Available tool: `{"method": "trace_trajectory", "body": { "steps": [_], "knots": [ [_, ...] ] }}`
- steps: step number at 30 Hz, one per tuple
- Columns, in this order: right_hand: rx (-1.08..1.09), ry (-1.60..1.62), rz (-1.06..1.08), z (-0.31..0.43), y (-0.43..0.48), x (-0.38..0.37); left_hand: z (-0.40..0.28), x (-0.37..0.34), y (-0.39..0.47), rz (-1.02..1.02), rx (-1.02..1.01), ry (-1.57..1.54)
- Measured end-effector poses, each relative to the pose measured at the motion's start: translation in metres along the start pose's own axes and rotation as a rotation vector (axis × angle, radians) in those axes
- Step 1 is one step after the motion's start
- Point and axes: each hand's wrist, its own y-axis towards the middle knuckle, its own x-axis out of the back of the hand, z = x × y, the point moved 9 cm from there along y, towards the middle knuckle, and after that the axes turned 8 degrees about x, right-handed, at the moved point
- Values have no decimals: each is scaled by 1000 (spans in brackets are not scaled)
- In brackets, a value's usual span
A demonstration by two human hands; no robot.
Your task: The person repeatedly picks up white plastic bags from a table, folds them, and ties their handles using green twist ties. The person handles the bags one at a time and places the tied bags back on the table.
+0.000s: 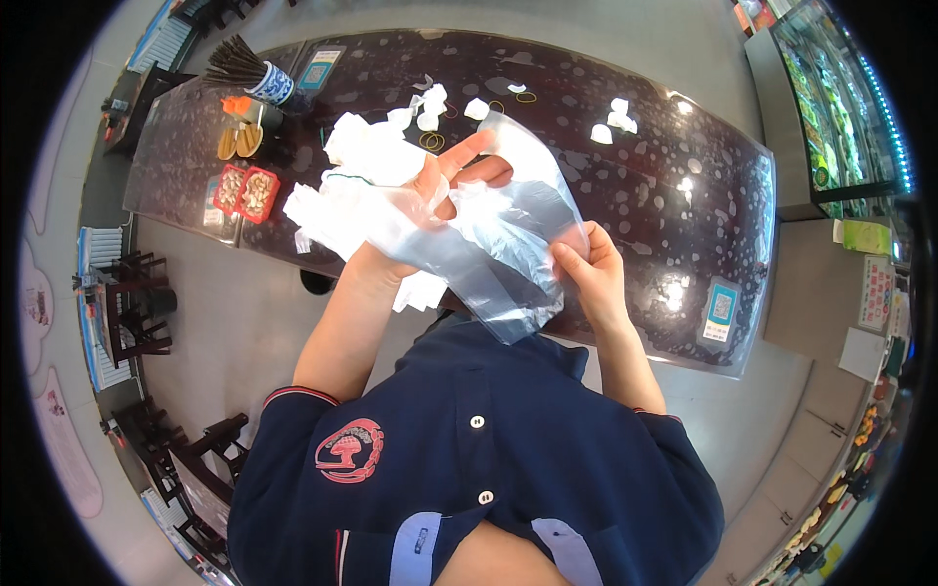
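A clear plastic bag [498, 271] is spread between both hands above the near side of a dark table. My left hand [440, 183] is partly behind or inside the film, fingers apart; whether it grips the bag is unclear. My right hand [590, 264] pinches the bag's edge between thumb and fingers. Beside the left wrist lies a pile of white plastic bags [330, 216], some bunched with a dark green band. Small torn white scraps [432, 102] and yellow rubber bands [431, 141] lie beyond the hands, with more white scraps [619, 121] farther right.
On the dark table [681, 242] stand a blue-and-white pot [273, 84] of dark chopsticks, orange-capped bottles [253, 110] and red baskets [258, 194] of pale pieces. A printed code card [722, 311] lies at right. Dark chairs [132, 308] stand at left, a lit display cooler [835, 124] at right.
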Motion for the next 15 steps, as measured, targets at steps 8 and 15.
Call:
{"method": "trace_trajectory", "body": {
  "steps": [8,15],
  "knots": [
    [95,-252,-38,6,9,8,-2,-21,-3,60,40,244],
    [541,-447,134,85,22,-30,2,-42,-5,80,77,280]
  ]
}}
